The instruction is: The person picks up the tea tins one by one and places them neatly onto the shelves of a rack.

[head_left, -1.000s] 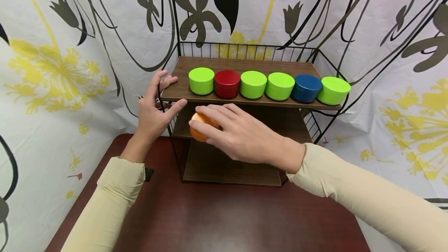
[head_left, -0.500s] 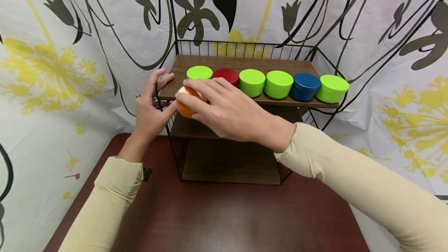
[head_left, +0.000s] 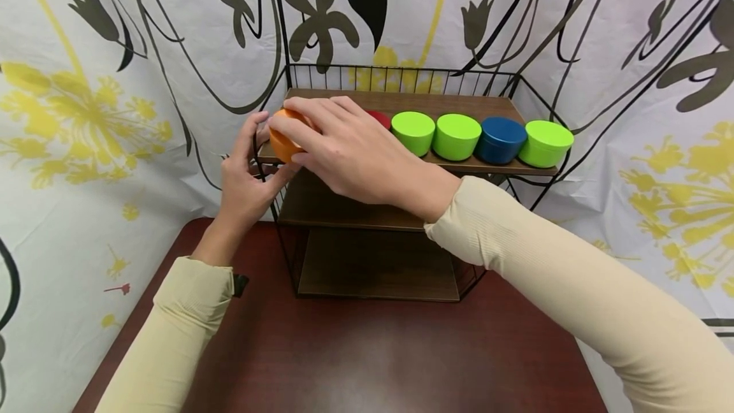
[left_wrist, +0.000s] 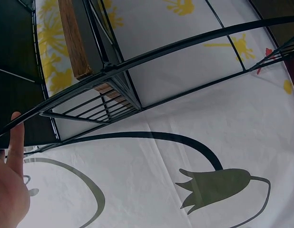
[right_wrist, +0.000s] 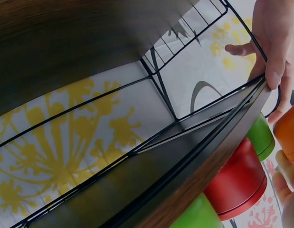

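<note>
My right hand (head_left: 355, 145) grips a round orange lidded container (head_left: 280, 142) from above, at the left end of the shelf rack's top shelf (head_left: 453, 104). My left hand (head_left: 243, 177) holds that shelf's left front corner, thumb by the front edge and fingers around the black wire side. The orange container overlaps its fingertips in the head view. Beside it the right wrist view shows a green container (right_wrist: 261, 137) and a red container (right_wrist: 238, 183); my right hand hides the green one in the head view. In the left wrist view, one finger (left_wrist: 16, 142) lies against the wire frame (left_wrist: 166, 50).
Along the top shelf's front, further right, stand two green containers (head_left: 413, 132), a blue one (head_left: 500, 140) and another green one (head_left: 546, 144). Below are a middle shelf (head_left: 344, 209) and a bottom shelf (head_left: 378, 266). The rack stands on a dark red table (head_left: 367, 349) before a patterned cloth.
My right hand has carried the orange container up and left, from in front of the middle shelf to the top shelf's left end. The left hand has stayed at the corner.
</note>
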Action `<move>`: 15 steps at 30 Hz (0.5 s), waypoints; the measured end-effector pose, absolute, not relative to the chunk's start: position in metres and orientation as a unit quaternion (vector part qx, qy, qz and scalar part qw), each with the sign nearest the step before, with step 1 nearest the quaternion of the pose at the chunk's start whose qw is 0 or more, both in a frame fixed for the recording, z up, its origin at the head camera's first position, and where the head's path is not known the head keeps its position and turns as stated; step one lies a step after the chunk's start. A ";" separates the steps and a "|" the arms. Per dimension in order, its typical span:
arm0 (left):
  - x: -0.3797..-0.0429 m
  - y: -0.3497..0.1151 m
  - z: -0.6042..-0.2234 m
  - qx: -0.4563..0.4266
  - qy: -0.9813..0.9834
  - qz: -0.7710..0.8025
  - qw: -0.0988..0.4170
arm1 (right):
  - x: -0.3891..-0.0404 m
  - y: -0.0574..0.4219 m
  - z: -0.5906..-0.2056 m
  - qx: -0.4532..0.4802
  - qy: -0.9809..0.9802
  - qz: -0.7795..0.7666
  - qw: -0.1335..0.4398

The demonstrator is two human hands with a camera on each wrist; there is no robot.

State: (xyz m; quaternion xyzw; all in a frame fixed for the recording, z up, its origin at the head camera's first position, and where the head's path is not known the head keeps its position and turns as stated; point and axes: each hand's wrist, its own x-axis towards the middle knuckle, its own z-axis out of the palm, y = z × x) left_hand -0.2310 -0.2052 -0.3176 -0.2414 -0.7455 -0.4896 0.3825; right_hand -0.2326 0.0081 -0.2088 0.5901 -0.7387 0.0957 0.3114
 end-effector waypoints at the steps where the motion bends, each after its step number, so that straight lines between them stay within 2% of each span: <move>1: -0.231 -0.205 -0.317 -0.243 -0.745 -0.491 0.382 | -0.233 0.007 -0.208 0.590 -0.739 0.096 0.311; 11: -0.211 -0.193 -0.295 -0.264 -0.741 -0.489 0.377 | -0.234 -0.005 -0.205 0.564 -0.769 0.059 0.295; 15: -0.215 -0.195 -0.299 -0.262 -0.742 -0.489 0.376 | -0.235 -0.010 -0.206 0.552 -0.780 0.042 0.292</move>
